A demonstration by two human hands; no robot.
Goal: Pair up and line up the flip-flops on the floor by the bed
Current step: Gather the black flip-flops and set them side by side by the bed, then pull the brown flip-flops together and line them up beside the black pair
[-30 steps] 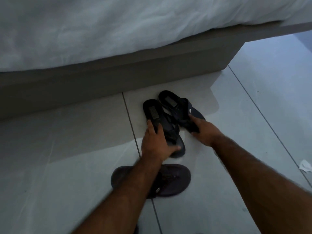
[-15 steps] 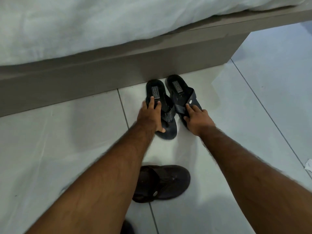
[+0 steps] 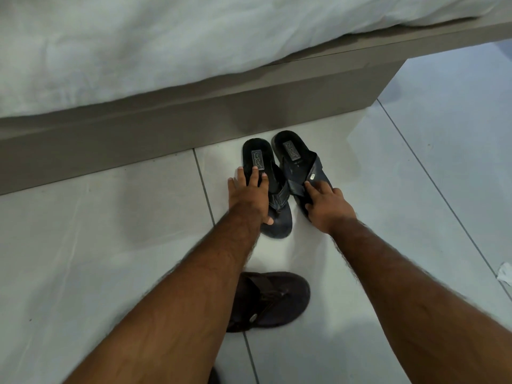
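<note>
Two black flip-flops lie side by side on the white tile floor, heels toward the bed base. My left hand (image 3: 250, 196) rests flat on the left black flip-flop (image 3: 259, 159), fingers spread over its footbed and thumb on its toe end. My right hand (image 3: 327, 203) presses on the strap and toe end of the right black flip-flop (image 3: 295, 156). A dark brown flip-flop (image 3: 279, 297) lies crosswise nearer to me, partly hidden under my left forearm.
The grey bed base (image 3: 166, 134) runs across the back, with white bedding (image 3: 166, 45) hanging over it. A scrap of white paper (image 3: 505, 273) lies on the tiles at the right edge. A dark shape (image 3: 214, 376) shows at the bottom edge.
Both hands have pushed the two black flip-flops away from me, up to the bed base, and straightened them side by side. The brown flip-flop stayed where it was.
</note>
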